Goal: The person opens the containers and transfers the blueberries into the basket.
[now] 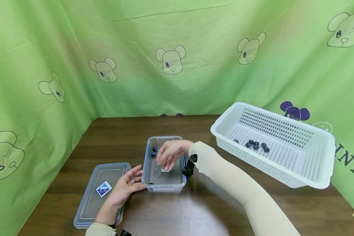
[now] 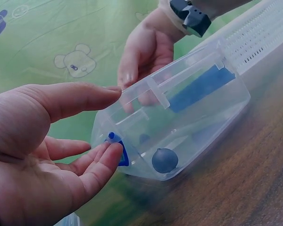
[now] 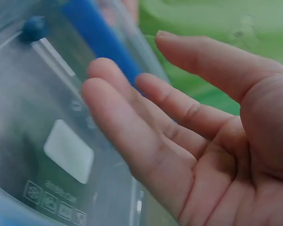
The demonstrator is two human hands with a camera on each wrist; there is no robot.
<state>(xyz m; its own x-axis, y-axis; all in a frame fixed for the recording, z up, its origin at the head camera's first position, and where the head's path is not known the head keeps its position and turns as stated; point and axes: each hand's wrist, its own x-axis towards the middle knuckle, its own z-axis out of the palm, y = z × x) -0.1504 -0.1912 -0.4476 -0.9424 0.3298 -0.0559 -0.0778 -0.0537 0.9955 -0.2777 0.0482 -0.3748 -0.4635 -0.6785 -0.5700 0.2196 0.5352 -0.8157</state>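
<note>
A clear plastic box stands uncovered on the table with a few dark blueberries inside; one blueberry shows through its wall in the left wrist view. My left hand rests against the box's left side. Its thumb is by the rim and its fingertips touch the blue side clip. Over the box's opening is my right hand, palm down in the head view. The right wrist view shows its fingers loosely extended with nothing between them. A white label lies on the box's bottom below them.
Left of the box lies a clear lid-topped container with a blue-edged rim and a diamond label. A white perforated basket on the right holds several blueberries. Green printed cloth hangs behind the brown wooden table.
</note>
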